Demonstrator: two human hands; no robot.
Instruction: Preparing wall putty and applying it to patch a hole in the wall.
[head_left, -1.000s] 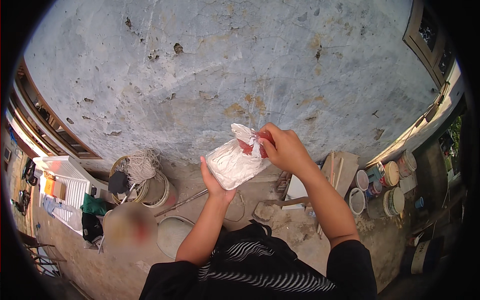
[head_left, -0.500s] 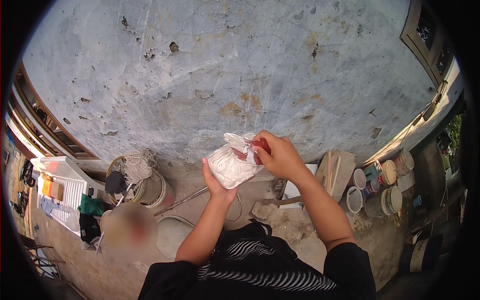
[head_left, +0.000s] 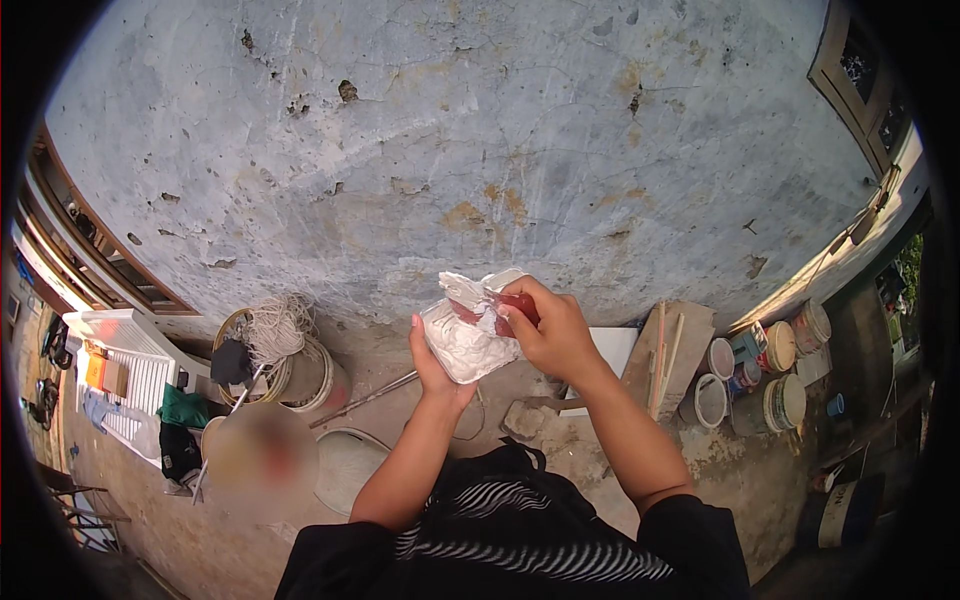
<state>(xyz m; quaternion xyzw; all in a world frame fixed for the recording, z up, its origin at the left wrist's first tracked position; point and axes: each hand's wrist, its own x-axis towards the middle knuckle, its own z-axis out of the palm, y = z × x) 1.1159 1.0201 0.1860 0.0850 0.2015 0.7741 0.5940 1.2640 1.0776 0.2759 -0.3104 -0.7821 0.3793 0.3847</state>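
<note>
My left hand is wrapped around the side and underside of a small pale tub, held up in front of the wall. White putty, thick and uneven, fills it. My right hand grips a red scraper over the tub's far right side. A lump of white paste clings to the scraper's left end, and more is smeared across its middle. The fingers hide part of the scraper.
Ahead rises a grey-blue wall with cracks and chipped plaster. At the left stand buckets with a pale stringy mop head and a white slatted bench. Boards lean on the right, beside several paint pails.
The scraper has shifted slightly left over the tub, with a bigger lump of putty now raised on its end. The putty surface below it looks more scooped out.
</note>
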